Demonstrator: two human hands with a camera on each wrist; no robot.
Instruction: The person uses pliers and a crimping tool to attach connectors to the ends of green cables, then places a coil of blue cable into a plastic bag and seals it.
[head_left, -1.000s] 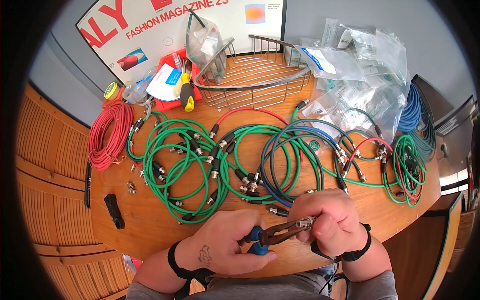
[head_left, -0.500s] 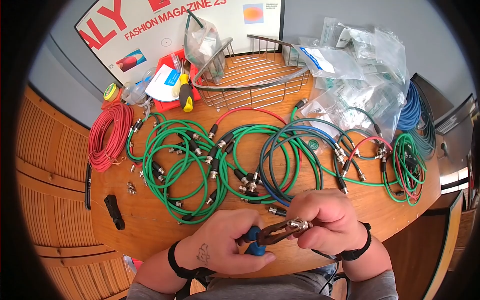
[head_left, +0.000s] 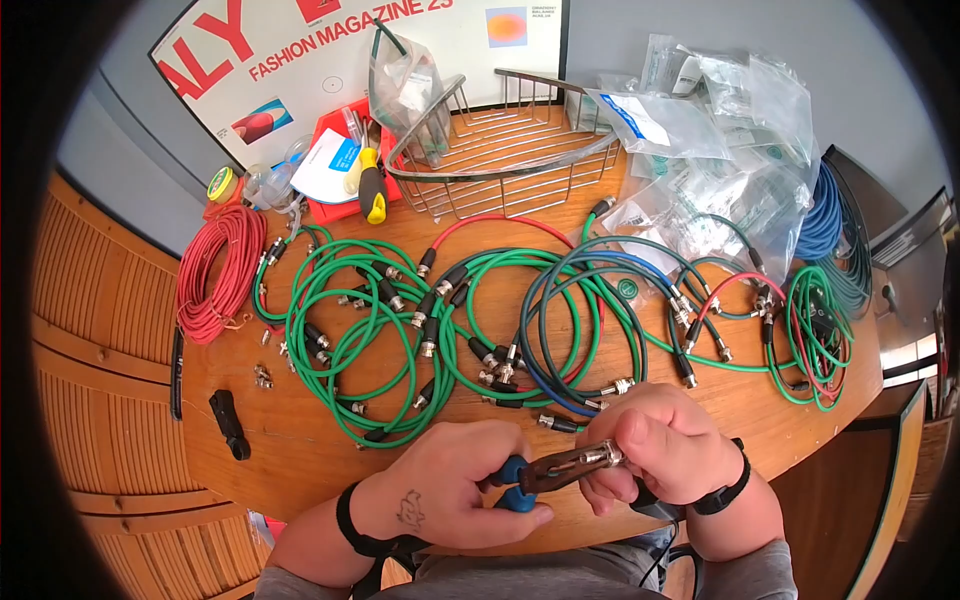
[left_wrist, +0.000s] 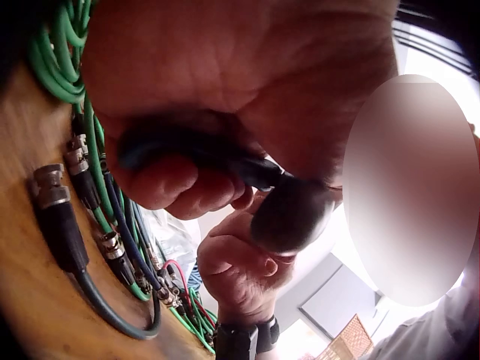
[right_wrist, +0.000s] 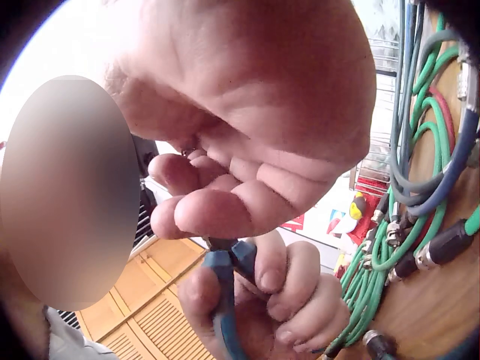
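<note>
The metal connector sits between the two hands, caught near the nose of the pliers. Its long axis runs roughly in line with the pliers, from the left hand toward the right, the wider end facing the right hand. The pliers' nose points at the right hand and tips slightly away from the body.

The left hand is wrapped around the blue handles, much as it was half a second ago. The right hand has turned since then: its thumb now stands above the connector (earlier it lay lower), and its curled fingers grip the outer end. That turn uncovers silver plugs just beyond the right hand.

Exactly where the jaws bite is hard to make out. The right wrist view hides the connector behind curled fingers; the left wrist view hides it behind the hands and a dark handle end.

Beyond both hands, looped green cables spread over the bench. Farther out stand a wire basket and, on the right hand's side, clear bags; a red coil lies outward from the left hand.
</note>
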